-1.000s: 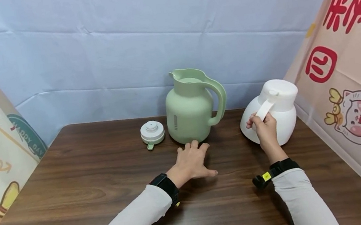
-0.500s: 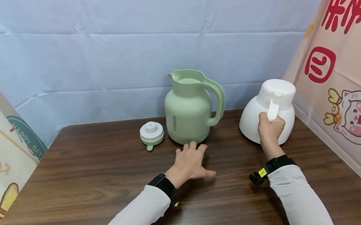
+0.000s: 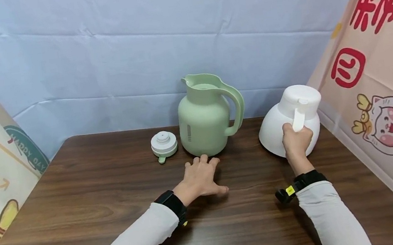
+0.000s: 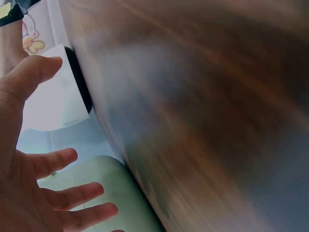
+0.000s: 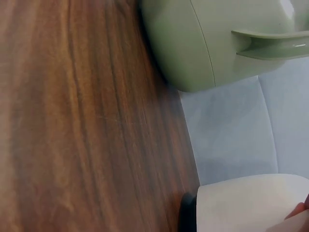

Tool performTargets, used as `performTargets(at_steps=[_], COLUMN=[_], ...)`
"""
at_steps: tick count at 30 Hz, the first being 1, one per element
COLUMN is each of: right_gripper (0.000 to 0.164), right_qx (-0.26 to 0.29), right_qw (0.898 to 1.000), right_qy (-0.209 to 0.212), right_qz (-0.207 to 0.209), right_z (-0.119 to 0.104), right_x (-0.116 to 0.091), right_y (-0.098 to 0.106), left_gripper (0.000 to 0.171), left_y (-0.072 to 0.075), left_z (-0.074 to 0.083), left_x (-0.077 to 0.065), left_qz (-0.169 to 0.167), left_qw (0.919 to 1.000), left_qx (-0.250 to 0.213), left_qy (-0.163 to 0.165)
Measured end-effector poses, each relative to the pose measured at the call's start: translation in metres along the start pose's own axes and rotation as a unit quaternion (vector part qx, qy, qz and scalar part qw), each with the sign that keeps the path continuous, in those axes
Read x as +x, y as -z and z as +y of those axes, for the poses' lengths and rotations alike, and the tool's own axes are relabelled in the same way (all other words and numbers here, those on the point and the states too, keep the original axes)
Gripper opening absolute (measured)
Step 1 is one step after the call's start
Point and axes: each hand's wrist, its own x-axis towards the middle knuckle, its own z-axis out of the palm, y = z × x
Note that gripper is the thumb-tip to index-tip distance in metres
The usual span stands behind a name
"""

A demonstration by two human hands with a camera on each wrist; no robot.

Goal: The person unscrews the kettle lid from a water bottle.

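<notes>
A white thermos jug (image 3: 272, 133) stands on the table at the right, its handle (image 3: 299, 120) facing me. My right hand (image 3: 296, 143) grips that handle, thumb uppermost. In the right wrist view, only part of the white jug (image 5: 241, 205) and some fingertips show at the lower right corner. My left hand (image 3: 200, 179) is spread over the table just in front of a green thermos jug (image 3: 204, 123), holding nothing. The left wrist view shows its fingers (image 4: 79, 195) apart, overlapping the green jug (image 4: 118, 181). The green jug's top has no stopper in it.
A round white stopper (image 3: 164, 144) with a green tab lies left of the green jug. The brown wooden table (image 3: 97, 195) ends at a pale cloth backdrop (image 3: 116, 58). A printed cloth (image 3: 374, 72) hangs close to the white jug's right side.
My right hand has closed fully round the white jug's handle, and the handle has turned to point more towards me. My left hand has shifted slightly left, still spread.
</notes>
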Motion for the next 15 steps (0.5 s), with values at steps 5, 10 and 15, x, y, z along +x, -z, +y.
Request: performTargets(at_steps=[5, 10, 15], right_gripper=[0.013, 0.011, 0.013], right_qx=[-0.015, -0.028, -0.025], right_qw=[1.0, 0.999, 0.999], right_qy=[0.006, -0.006, -0.003], right_qz=[-0.023, -0.032, -0.032], right_z=[-0.001, -0.002, -0.005], right_x=[-0.006, -0.01, -0.015], right_y=[0.005, 0.012, 0.016], left_gripper=[0.087, 0.087, 0.086], left_y=[0.004, 0.007, 0.013], left_z=[-0.006, -0.007, -0.007], left_x=[-0.005, -0.011, -0.016], left_qz=[0.002, 0.003, 0.012], left_qw=[1.0, 1.0, 0.9999], left_qx=[-0.005, 0.003, 0.007], left_qy=[-0.002, -0.006, -0.008])
